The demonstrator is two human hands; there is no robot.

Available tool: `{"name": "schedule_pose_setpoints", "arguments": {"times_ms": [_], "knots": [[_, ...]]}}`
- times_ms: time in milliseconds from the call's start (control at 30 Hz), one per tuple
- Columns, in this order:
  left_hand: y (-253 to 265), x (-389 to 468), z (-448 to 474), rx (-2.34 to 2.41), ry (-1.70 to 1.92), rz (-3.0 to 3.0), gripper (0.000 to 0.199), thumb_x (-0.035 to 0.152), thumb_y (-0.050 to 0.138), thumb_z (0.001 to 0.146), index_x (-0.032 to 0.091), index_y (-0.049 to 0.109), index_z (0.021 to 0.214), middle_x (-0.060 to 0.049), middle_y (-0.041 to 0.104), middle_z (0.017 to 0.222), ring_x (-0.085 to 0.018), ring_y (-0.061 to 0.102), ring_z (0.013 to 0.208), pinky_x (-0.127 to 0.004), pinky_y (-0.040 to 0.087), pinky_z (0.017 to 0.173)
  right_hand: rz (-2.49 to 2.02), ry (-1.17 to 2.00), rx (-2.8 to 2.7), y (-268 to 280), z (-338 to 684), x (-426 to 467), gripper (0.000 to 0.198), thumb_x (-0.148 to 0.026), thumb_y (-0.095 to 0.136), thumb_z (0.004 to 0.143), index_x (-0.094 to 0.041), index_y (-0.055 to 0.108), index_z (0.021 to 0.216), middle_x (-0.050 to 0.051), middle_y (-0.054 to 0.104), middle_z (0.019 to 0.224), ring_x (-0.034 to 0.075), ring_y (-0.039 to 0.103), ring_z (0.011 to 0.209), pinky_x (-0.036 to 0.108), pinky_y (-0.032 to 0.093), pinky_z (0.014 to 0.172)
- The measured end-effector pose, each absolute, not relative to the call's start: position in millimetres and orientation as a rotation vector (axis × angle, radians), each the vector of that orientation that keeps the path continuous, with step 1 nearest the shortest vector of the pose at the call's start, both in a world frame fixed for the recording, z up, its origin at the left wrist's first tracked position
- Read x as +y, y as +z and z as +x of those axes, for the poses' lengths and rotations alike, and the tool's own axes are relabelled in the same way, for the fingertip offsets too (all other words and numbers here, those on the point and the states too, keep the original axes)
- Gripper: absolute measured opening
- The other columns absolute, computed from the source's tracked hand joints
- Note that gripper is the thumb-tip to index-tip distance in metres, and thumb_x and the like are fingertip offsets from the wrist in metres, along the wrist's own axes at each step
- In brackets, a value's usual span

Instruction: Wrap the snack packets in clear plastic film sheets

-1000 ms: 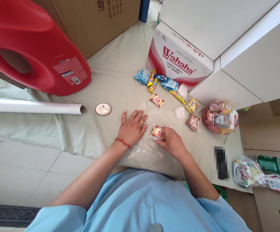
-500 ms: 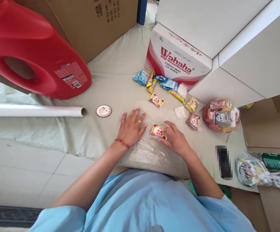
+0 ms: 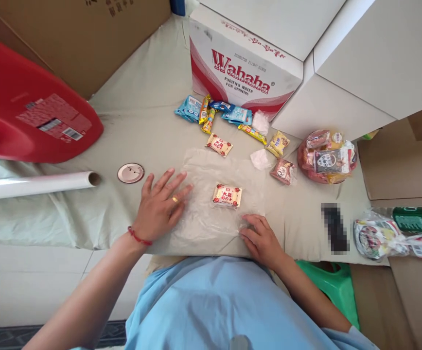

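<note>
A clear plastic sheet or bag (image 3: 203, 223) lies flat on the cloth in front of me, its edges crinkled. On it rests a cream and red wrapped snack packet (image 3: 227, 195); neither hand touches this packet. My left hand (image 3: 162, 206) is open, palm down, its spread fingertips at the left edge of the plastic. At the lower right edge of the plastic is my right hand (image 3: 264, 242), fingers loosely bent and apart, fingertips on or beside the film. A similar snack packet (image 3: 219, 145) lies beyond the plastic.
Several small snacks line the Wahaha carton (image 3: 247, 68), among them a yellow packet (image 3: 278, 144) and a brown one (image 3: 284, 171). A snack-filled bowl (image 3: 302, 163) stands right. Leftward are a round pin badge (image 3: 131, 173), a white roll (image 3: 50, 184) and a red jug (image 3: 61, 121).
My right hand has left the snack packet on the plastic and moved down to the sheet's lower right edge. My left hand has slid left and down. The view has shifted.
</note>
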State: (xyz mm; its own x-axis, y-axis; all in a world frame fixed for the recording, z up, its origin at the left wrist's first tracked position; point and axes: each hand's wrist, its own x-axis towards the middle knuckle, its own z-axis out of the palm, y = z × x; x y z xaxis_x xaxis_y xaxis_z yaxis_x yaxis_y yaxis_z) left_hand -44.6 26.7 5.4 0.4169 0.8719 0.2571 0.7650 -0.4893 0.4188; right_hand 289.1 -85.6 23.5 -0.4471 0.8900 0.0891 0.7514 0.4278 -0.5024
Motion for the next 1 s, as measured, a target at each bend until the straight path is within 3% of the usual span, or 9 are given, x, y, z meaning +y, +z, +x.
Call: {"name": "schedule_pose_setpoints", "arguments": {"times_ms": [100, 233, 300, 433, 567, 667, 733, 867, 1000], "knots": [[14.0, 9.8, -60.4, 1.016, 0.522, 2.497, 0.061, 0.017, 0.046, 0.082, 0.033, 0.062, 0.139, -0.001, 0.062, 0.151, -0.025, 0.04, 0.155, -0.057, 0.014, 0.131, -1.351, 0.634, -2.283, 33.6, 293.4, -74.4, 0.018, -0.02, 0.056, 0.099, -0.026, 0.07, 0.109, 0.013, 0.063, 0.135, 0.029, 0.058, 0.124, 0.054, 0.056, 0.1], [18.7, -5.5, -72.3, 0.847, 0.248, 2.42, 0.075, 0.013, 0.047, 0.071, 0.026, 0.058, 0.144, -0.004, 0.054, 0.159, -0.025, 0.037, 0.157, -0.055, 0.016, 0.132, -1.311, 0.709, -2.243, 51.9, 299.9, -52.6, 0.017, -0.024, 0.054, 0.101, -0.025, 0.071, 0.105, 0.013, 0.065, 0.133, 0.026, 0.062, 0.12, 0.048, 0.057, 0.097], [16.4, -5.4, -72.6, 0.883, 0.242, 2.416, 0.066, 0.014, 0.049, 0.077, 0.026, 0.061, 0.14, -0.006, 0.054, 0.159, -0.025, 0.04, 0.155, -0.055, 0.02, 0.131, -1.302, 0.75, -2.217, 58.7, 302.3, -41.1, 0.018, -0.027, 0.053, 0.103, -0.025, 0.071, 0.105, 0.013, 0.066, 0.131, 0.024, 0.064, 0.118, 0.044, 0.057, 0.097], [9.2, 7.2, -66.4, 0.976, 0.382, 2.38, 0.03, 0.025, 0.047, 0.097, 0.029, 0.073, 0.111, -0.004, 0.072, 0.137, -0.022, 0.059, 0.139, -0.051, 0.035, 0.124, -1.336, 0.9, -2.152, 70.4, 306.5, -17.8, 0.022, -0.033, 0.05, 0.104, -0.025, 0.071, 0.106, 0.01, 0.071, 0.118, 0.021, 0.069, 0.107, 0.038, 0.057, 0.093], [12.3, 24.5, -58.8, 1.1, 0.575, 2.12, 0.028, 0.038, 0.047, 0.101, 0.025, 0.071, 0.104, -0.006, 0.079, 0.119, -0.023, 0.069, 0.122, -0.044, 0.048, 0.114, -1.416, 1.071, -2.056, 76.8, 312.5, 7.3, 0.025, -0.04, 0.055, 0.1, -0.023, 0.073, 0.101, 0.005, 0.073, 0.091, 0.018, 0.068, 0.082, 0.032, 0.054, 0.077], [16.5, 39.0, -51.3, 1.264, 0.652, 1.879, 0.036, 0.048, 0.046, 0.101, 0.021, 0.07, 0.097, -0.009, 0.078, 0.116, -0.024, 0.073, 0.108, -0.038, 0.056, 0.097, -1.492, 1.333, -1.858, 69.4, 316.2, 27.2, 0.03, -0.046, 0.058, 0.096, -0.02, 0.071, 0.099, -0.001, 0.064, 0.072, 0.013, 0.056, 0.059, 0.026, 0.045, 0.058], [15.4, 49.5, -44.0, 1.392, 0.697, 1.821, 0.041, 0.052, 0.044, 0.1, 0.021, 0.07, 0.089, -0.01, 0.078, 0.109, -0.024, 0.072, 0.102, -0.04, 0.056, 0.095, -1.552, 1.445, -1.749, 58.6, 317.0, 39.2, 0.033, -0.05, 0.057, 0.094, -0.019, 0.069, 0.1, -0.005, 0.057, 0.064, 0.012, 0.048, 0.051, 0.024, 0.039, 0.051], [5.6, 64.8, -30.5, 1.711, 0.784, 1.895, 0.037, 0.049, 0.048, 0.095, 0.024, 0.064, 0.074, -0.01, 0.074, 0.093, -0.029, 0.067, 0.104, -0.049, 0.052, 0.099, -1.793, 1.044, -1.837, 41.2, 316.8, 50.7, 0.028, -0.042, 0.053, 0.096, -0.019, 0.069, 0.099, -0.002, 0.062, 0.067, 0.016, 0.054, 0.06, 0.027, 0.042, 0.059], [0.4, 61.1, -31.9, 1.957, 0.926, 1.903, 0.026, 0.043, 0.052, 0.093, 0.022, 0.067, 0.087, -0.014, 0.07, 0.104, -0.034, 0.062, 0.113, -0.059, 0.043, 0.11, -1.818, 0.396, -1.933, 53.3, 315.0, 37.4, 0.03, -0.036, 0.047, 0.101, -0.019, 0.072, 0.101, 0.011, 0.071, 0.095, 0.025, 0.065, 0.09, 0.037, 0.05, 0.083]]}}
